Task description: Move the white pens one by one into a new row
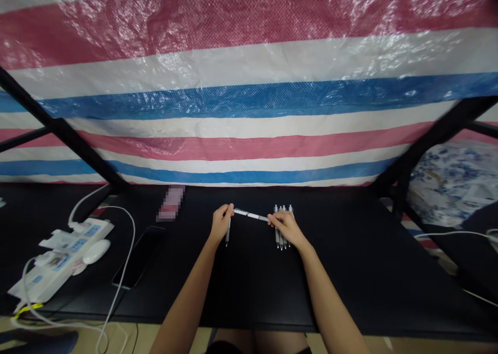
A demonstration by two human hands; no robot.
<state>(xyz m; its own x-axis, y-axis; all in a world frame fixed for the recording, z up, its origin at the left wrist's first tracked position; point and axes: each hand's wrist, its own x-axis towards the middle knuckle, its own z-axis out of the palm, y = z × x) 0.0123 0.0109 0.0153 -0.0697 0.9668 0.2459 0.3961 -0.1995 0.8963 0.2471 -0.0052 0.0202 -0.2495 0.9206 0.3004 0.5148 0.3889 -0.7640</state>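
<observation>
A white and grey pen (252, 215) spans the gap between my two hands, tilted slightly down to the right. My right hand (287, 226) pinches its right end. At its left end are the fingertips of my left hand (221, 222), closed in a pinch. Below those fingers another pen (227, 235) points toward me, its upper part hidden by my left hand. Under my right hand lies a row of several similar pens (283, 241), side by side, their middles covered by the hand.
On the black table (257, 291), a dark phone (139, 257) lies to the left. Farther left sits a white power strip (64, 258) with plugs and a loose cable (130, 245). A blurred pink item (171, 203) lies behind. Striped sheeting (249, 99) hangs at the back between black frame bars (83, 149).
</observation>
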